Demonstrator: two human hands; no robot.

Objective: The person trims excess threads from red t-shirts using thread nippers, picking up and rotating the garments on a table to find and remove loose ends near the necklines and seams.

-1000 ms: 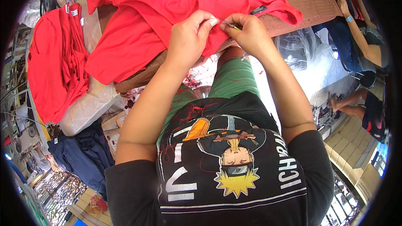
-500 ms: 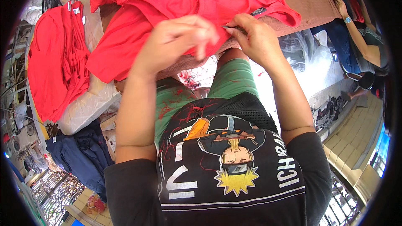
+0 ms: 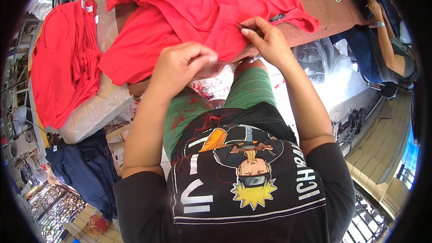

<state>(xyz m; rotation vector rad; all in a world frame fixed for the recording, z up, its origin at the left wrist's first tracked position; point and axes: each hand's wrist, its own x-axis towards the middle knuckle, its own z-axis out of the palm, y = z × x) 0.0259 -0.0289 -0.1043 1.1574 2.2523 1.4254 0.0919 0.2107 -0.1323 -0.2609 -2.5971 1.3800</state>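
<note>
Visibly creased, the bright red knit garment (image 3: 202, 27) under my hands lies spread in loose folds on the brown-covered table (image 3: 342, 15), its left part sloping down over the near edge. Colour is plain and even across the cloth in view. A raised fold runs diagonally down its middle, with softer wrinkles fanning out on both sides. At its right end a curved band rounds off the edge, and a small dark label (image 3: 276, 17) sits beside it — printing too small to judge.

My right hand (image 3: 270, 45) pinches a slender dark tool (image 3: 253, 29) between thumb and forefinger, its tip directed leftward over the red cloth; the tool's exact kind I cannot determine. My left hand (image 3: 180, 67) is raised at the garment's near side, fingers bent and blurred — whether they hold anything, or touch the fabric, I cannot tell.

Further red garments (image 3: 65, 63) hang in a bunched heap to the left, white tags at their top. Red thread scraps (image 3: 180, 119) cling to my green shorts (image 3: 252, 87).
</note>
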